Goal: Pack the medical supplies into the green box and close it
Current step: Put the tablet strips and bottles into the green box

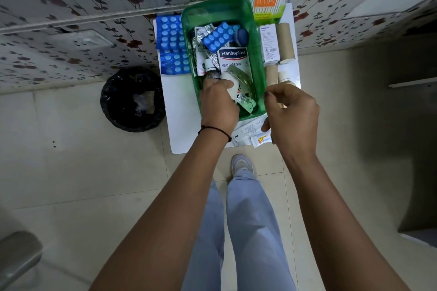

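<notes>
Left hand [218, 104] grips white bottle [229, 85] inside green box [259, 59]; right hand [292, 116], just right of box, pinches something small, prob. a bottle.

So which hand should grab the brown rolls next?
Right. The right hand hovers beside the brown rolls, outside the green box; the left hand is busy holding a white bottle inside it.

Person is wearing light blue trousers [246, 231], a pale grey sneaker [241, 165], thin black thread bracelet [215, 130] circling left wrist; forearms showing bare, sleeveless.
</notes>
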